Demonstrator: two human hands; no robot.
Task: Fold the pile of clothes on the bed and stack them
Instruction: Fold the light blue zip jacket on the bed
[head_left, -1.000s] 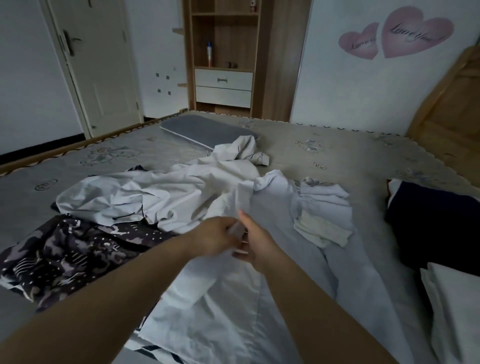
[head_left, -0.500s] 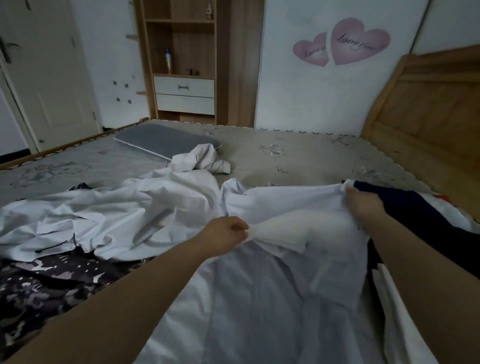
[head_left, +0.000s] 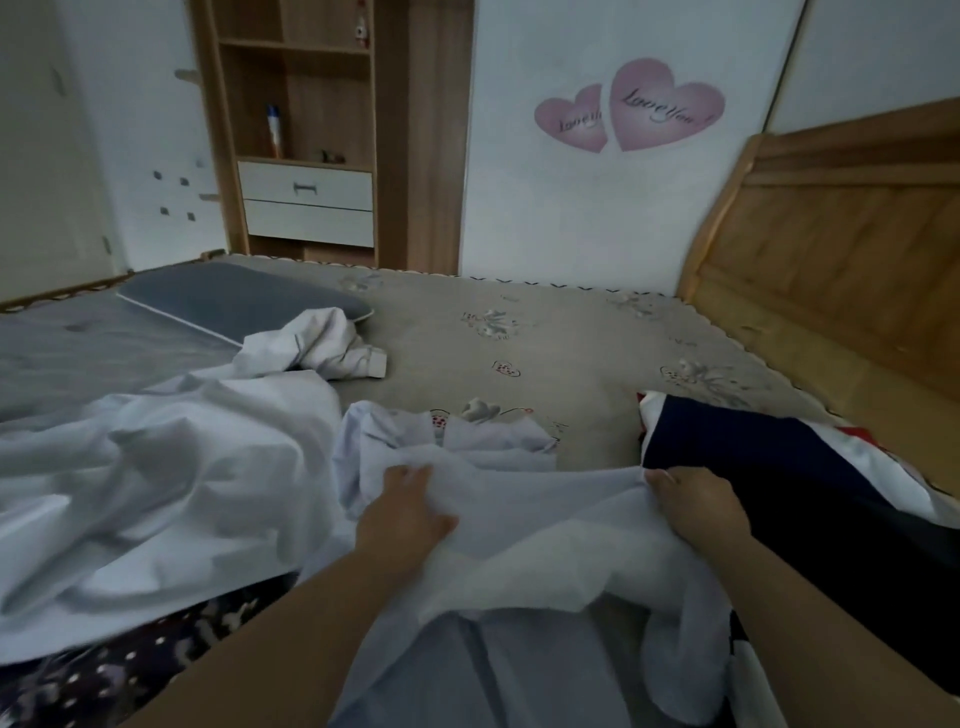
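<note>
— Head view, hands first: what about them?
— Left hand (head_left: 405, 512) pinching the top edge of a pale white garment (head_left: 519, 525), fingers curled into the cloth. Right hand (head_left: 698, 501) gripping the same edge farther right, fabric bunched under the thumb. Stretched between the two, sagging toward the camera over the bed (head_left: 571, 353).
— And around it?
— Crumpled white sheet-like clothing (head_left: 156, 478) heaped just left, touching the held garment. Dark patterned fabric (head_left: 130, 660) under that heap, at lower left. Navy cloth with white and red trim (head_left: 810, 483) just beside the right hand, partly covered by the forearm. Grey pillow (head_left: 234, 301) farther back, a white sleeve (head_left: 332, 348) lying against it.
— Background?
— Wooden headboard (head_left: 841, 249) at right, pink heart stickers (head_left: 639, 111) on the wall, wooden shelf unit (head_left: 311, 130) with white drawers and a bottle (head_left: 274, 130).
</note>
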